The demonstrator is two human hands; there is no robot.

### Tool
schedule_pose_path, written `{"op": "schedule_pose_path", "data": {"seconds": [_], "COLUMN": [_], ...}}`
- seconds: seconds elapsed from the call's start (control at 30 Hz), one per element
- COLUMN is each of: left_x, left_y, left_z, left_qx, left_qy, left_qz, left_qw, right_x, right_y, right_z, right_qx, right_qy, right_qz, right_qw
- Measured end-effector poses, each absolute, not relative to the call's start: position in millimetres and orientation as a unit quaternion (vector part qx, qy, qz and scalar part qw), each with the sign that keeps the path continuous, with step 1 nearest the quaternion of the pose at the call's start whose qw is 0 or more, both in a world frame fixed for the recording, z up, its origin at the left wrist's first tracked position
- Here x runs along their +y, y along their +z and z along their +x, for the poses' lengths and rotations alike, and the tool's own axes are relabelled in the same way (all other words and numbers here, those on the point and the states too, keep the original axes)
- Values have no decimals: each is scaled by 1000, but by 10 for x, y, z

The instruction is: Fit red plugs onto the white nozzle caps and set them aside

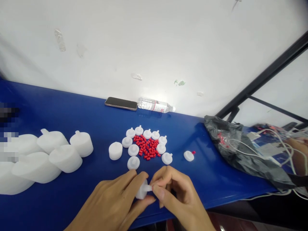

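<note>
My left hand (115, 202) pinches a small white plastic cap (142, 190) by its round body, near the front edge of the blue table (72, 112). My right hand (175, 192) meets it from the right, its fingertips closed on the cap's thin nozzle; whether a red piece sits between them is hidden. Just beyond my hands lies a pile of small red plugs (147, 148), ringed by several white caps (133, 149). One white cap with a red plug fitted (189, 155) lies apart to the right.
Stacks of white caps (48, 154) lie at the left. A phone (121, 103) and a water bottle (155, 105) lie against the wall. A dark plastic bag (243, 154) with white cables covers the right end, where another person's arm (298, 154) shows.
</note>
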State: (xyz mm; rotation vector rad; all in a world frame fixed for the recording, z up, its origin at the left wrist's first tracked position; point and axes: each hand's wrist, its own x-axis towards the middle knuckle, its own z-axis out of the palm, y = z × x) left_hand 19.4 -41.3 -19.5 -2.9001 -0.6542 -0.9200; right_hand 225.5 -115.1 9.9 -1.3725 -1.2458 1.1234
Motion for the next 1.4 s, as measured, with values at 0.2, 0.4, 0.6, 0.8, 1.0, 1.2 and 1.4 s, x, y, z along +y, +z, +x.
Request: {"op": "schedule_pose_path", "data": {"seconds": [0.2, 0.4, 0.6, 0.8, 1.0, 1.2, 1.4], "left_x": [-424, -422, -438, -440, -436, -437, -450], "left_y": [-153, -84, -158, -139, -131, -152, -86], "left_z": [205, 242, 235, 241, 246, 219, 265], "left_qx": [-166, -189, -167, -158, -174, -171, -170], "left_qy": [-317, -311, -311, -302, -291, -288, -299], "left_qz": [-933, -930, -934, -938, -938, -939, -938], "left_qw": [19, -57, -55, -59, -70, -79, -30], "right_x": [-1192, -1207, -1269, -1328, -1310, -1338, -1290], "right_y": [233, 252, 93, 129, 195, 133, 101], "right_z": [2355, 2343, 2411, 2259, 2075, 2057, 2118], "right_qx": [-507, -491, -536, -496, -452, -462, -483], "right_qy": [539, 538, 479, 432, 384, 364, 373], "right_qz": [-544, -547, -553, -613, -649, -662, -630], "right_qw": [396, 412, 421, 437, 476, 465, 480]}}
